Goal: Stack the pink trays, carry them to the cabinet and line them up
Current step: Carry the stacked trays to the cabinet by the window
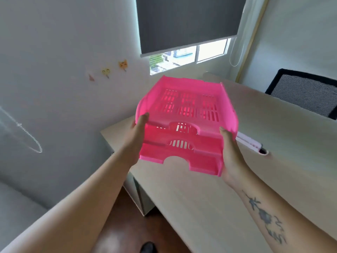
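Note:
A stack of three bright pink slotted trays hangs in the air above the left end of a pale wooden desk, tilted with its open front toward me. My left hand grips the stack's left side, thumb on the top tray's rim. My right hand grips the right side, fingers underneath and hidden. Each tray front has a curved notch. No cabinet is in sight.
A black mesh office chair stands behind the desk at the right. A pale pink object lies on the desk next to the trays. A window with a dark roller blind is ahead; a white wall with stickers is at the left.

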